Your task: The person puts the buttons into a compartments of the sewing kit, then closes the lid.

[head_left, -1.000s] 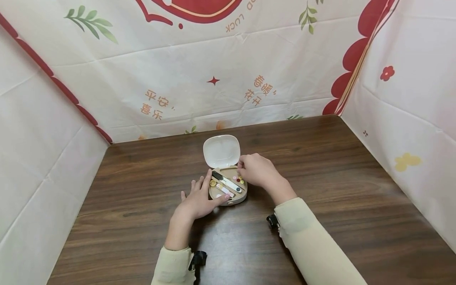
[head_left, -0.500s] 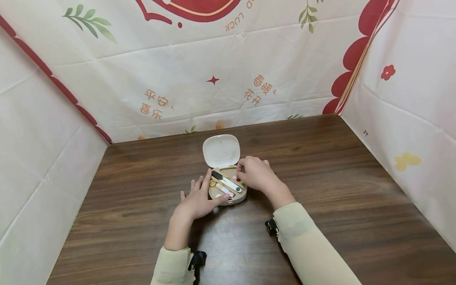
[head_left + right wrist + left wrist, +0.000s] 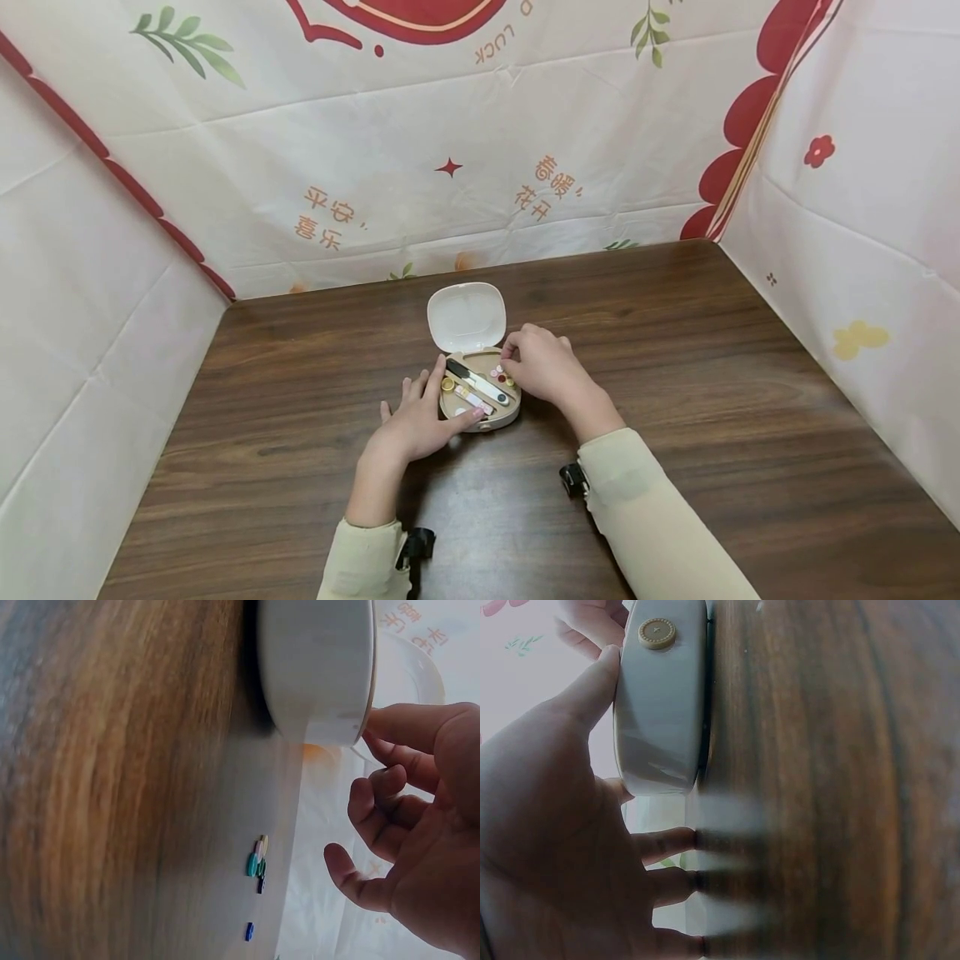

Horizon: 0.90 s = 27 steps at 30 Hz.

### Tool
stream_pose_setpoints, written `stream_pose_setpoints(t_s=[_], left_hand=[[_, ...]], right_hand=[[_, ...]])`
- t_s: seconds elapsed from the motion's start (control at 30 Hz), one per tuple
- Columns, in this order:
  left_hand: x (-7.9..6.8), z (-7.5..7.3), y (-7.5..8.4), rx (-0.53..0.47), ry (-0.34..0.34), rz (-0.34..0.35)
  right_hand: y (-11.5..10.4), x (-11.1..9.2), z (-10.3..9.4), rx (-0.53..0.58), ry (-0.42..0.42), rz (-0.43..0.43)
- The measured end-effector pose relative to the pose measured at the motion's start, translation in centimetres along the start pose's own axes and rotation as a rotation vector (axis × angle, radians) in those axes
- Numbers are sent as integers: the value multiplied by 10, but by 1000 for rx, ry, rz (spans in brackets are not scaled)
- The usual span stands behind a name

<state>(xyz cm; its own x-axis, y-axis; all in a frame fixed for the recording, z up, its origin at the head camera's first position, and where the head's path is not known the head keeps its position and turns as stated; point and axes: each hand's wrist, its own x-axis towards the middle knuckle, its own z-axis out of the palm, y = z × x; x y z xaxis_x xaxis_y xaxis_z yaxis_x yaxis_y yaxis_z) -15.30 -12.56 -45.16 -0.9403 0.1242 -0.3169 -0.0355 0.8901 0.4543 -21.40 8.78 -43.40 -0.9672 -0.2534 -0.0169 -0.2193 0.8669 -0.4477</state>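
Note:
A small sewing kit (image 3: 493,424) lies on the table, its white lid (image 3: 467,317) raised at the back. Inside are a black-and-white tool (image 3: 480,383), a gold ring-like piece (image 3: 447,384), a patterned strip (image 3: 476,402) and several small coloured buttons (image 3: 502,378). My left hand (image 3: 414,425) rests against the kit's left side with fingers spread, thumb on the front rim. My right hand (image 3: 543,360) reaches over the right rim into the button compartment, thumb and index finger close together. In the right wrist view the rim hides those fingertips, so anything between them cannot be seen; the other fingers are loosely curled.
In the right wrist view several small coloured buttons (image 3: 258,859) and a blue one (image 3: 250,931) lie on the wooden table (image 3: 285,467) beyond the kit. Printed white cloth walls (image 3: 465,125) stand behind and at both sides.
My right hand shifts slightly at the kit's right rim, and the buttons in the compartment show more than half a second ago. The left hand and the kit stay in place.

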Motion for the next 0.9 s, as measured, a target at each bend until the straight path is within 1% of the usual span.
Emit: stream_pose_setpoints(t_s=[0.27, 0.6, 0.77, 0.9], left_hand=[[1, 1, 0, -7, -3, -3], [1, 2, 0, -13, 0, -4], [1, 3, -1, -16, 0, -4], [0, 3, -1, -17, 3, 0]], right_hand=[[8, -6, -9, 16, 40, -2], [27, -15, -28, 55, 74, 45], [37, -19, -35, 71, 66, 81], [43, -22, -35, 67, 42, 108]])
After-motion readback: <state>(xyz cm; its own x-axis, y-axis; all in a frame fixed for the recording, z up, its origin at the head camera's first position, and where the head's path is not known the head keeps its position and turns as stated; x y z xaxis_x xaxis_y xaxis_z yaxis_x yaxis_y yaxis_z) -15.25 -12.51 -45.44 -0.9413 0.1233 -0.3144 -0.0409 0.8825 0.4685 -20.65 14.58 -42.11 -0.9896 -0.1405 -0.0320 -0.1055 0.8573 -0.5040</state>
